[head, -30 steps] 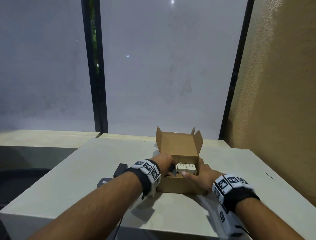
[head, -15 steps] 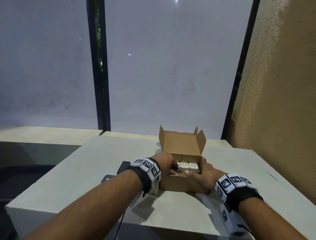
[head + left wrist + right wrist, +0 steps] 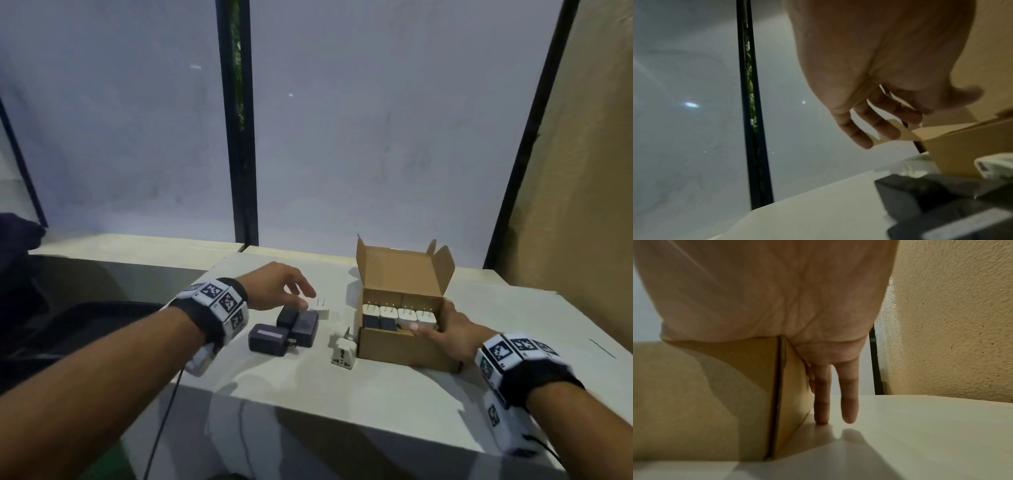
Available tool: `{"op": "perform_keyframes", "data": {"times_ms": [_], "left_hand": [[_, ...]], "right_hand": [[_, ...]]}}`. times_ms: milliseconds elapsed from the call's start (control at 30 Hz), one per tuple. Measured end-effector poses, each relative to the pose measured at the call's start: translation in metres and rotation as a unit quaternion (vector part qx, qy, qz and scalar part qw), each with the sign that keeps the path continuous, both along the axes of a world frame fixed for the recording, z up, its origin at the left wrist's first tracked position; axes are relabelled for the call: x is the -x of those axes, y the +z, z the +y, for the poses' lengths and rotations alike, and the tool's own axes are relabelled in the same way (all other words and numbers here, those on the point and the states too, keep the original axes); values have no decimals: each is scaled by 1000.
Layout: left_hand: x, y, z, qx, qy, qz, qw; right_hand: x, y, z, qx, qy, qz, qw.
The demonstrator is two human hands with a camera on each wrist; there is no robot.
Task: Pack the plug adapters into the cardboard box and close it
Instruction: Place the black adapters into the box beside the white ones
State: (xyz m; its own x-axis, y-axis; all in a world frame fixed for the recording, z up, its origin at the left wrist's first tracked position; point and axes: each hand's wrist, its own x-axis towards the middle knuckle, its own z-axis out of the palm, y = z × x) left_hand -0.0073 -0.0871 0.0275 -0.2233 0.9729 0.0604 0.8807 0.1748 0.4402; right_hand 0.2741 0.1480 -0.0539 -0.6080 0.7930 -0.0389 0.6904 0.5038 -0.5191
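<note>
The open cardboard box (image 3: 387, 346) stands on the table with its lid flap upright. Inside, a row of white adapters (image 3: 399, 313) lines the back and black ones (image 3: 380, 323) lie in front. My right hand (image 3: 442, 332) rests on the box's near right corner, thumb along the front rim, straight fingers (image 3: 821, 402) down the right wall (image 3: 793, 386). My left hand (image 3: 303, 298) hovers with relaxed fingers (image 3: 859, 136) just left of a small white adapter (image 3: 321, 308); whether it touches it is unclear. Black adapters (image 3: 269, 339) lie below that hand. A white travel adapter (image 3: 343, 349) stands by the box.
The white table (image 3: 376, 394) ends in a front edge close to me and drops off on the left. A glass wall with a dark post (image 3: 239, 137) is behind, and a rough tan wall (image 3: 582, 171) is on the right. A thin cable (image 3: 164, 421) hangs below my left wrist.
My left hand has come off the box and swung left, above the loose adapters. The right hand stays at the box corner. The head view has turned left and down.
</note>
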Motion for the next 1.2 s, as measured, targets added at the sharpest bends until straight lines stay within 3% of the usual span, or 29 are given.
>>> {"op": "perform_keyframes", "data": {"times_ms": [233, 500, 933, 1033, 1200], "left_hand": [[18, -22, -41, 109, 27, 48, 992], [6, -32, -37, 101, 24, 80, 991], [5, -36, -42, 187, 18, 60, 980], [-2, -24, -37, 162, -18, 30, 986], [-28, -5, -10, 47, -54, -49, 996]], "right_hand": [[1, -5, 6, 5, -2, 16, 1000], [-1, -2, 3, -2, 0, 0, 1000], [0, -2, 2, -4, -9, -14, 1000], [-1, 0, -1, -6, -11, -17, 1000], [0, -1, 0, 0, -11, -15, 1000]]}}
